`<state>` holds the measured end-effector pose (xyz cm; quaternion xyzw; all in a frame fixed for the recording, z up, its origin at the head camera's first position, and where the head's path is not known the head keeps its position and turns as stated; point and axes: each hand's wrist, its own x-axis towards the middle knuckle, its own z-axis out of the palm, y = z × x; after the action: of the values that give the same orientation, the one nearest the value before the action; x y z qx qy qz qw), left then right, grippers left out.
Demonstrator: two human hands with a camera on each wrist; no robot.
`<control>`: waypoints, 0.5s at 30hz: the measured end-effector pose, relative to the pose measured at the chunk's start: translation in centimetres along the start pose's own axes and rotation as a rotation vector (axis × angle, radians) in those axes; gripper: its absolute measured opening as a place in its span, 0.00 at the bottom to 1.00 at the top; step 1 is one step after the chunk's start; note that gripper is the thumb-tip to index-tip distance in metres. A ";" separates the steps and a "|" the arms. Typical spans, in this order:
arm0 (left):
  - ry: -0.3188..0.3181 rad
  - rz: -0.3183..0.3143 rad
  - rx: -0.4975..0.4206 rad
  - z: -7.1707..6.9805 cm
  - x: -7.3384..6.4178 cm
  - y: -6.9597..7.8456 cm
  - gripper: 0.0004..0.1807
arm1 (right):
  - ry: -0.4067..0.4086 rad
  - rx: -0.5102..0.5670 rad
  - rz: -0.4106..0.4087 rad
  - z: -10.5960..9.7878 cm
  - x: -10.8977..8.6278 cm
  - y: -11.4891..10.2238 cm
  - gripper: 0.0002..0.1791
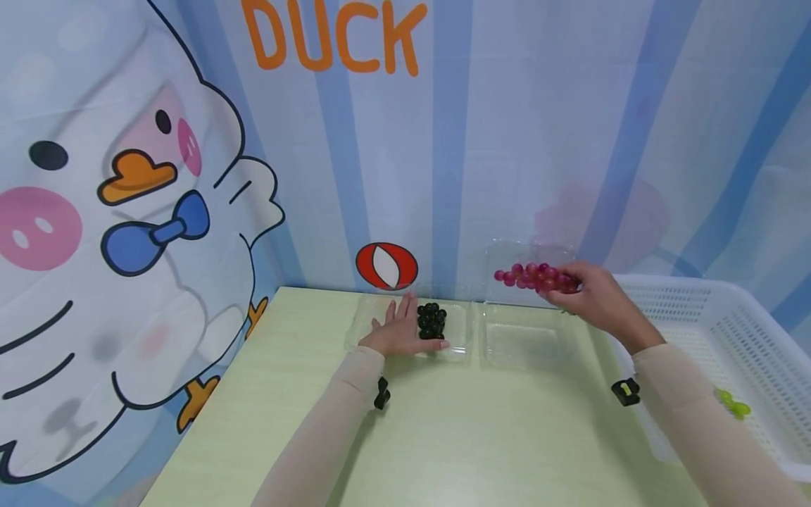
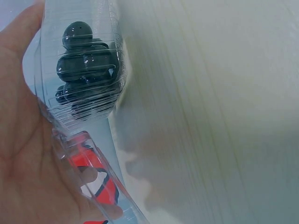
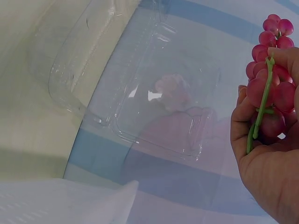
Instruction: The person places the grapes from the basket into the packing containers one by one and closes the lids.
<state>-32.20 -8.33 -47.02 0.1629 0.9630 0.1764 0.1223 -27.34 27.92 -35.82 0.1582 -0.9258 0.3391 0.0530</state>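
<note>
My right hand [image 1: 586, 292] holds a bunch of pink-red toy grapes [image 1: 522, 275] in the air above the right clear plastic box [image 1: 522, 345]. In the right wrist view, the fingers curl round the bunch, whose green stem [image 3: 264, 100] shows. That box stands open, its clear lid [image 3: 163, 93] raised against the backdrop. On the left, a second clear box [image 1: 461, 338] contains black toy grapes [image 1: 432, 322]. Across that box lies my left hand [image 1: 400, 332], fingers straight and spread, thumb along its front side. Whether the lid there is fastened cannot be told.
A white perforated basket [image 1: 703, 296] stands at the right, with a piece of green toy fruit [image 1: 733, 403] inside, partly hidden by the right sleeve. The pale wooden table [image 1: 469, 436] meets a blue striped duck backdrop [image 1: 519, 127] behind the boxes.
</note>
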 end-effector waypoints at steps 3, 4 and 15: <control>-0.001 -0.003 0.003 0.0 0.0 0.0 0.72 | 0.004 0.007 -0.003 0.3 0.1 0.0 0.14; -0.001 -0.004 0.004 0.0 -0.1 0.1 0.72 | 0.007 0.006 -0.007 0.4 0.2 0.0 0.15; 0.002 -0.004 0.006 -0.2 -0.2 0.3 0.72 | -0.015 0.041 -0.009 1.7 0.6 -0.5 0.15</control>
<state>-31.93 -8.17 -46.69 0.1613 0.9640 0.1734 0.1212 -27.76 26.28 -36.72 0.1661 -0.9183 0.3565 0.0444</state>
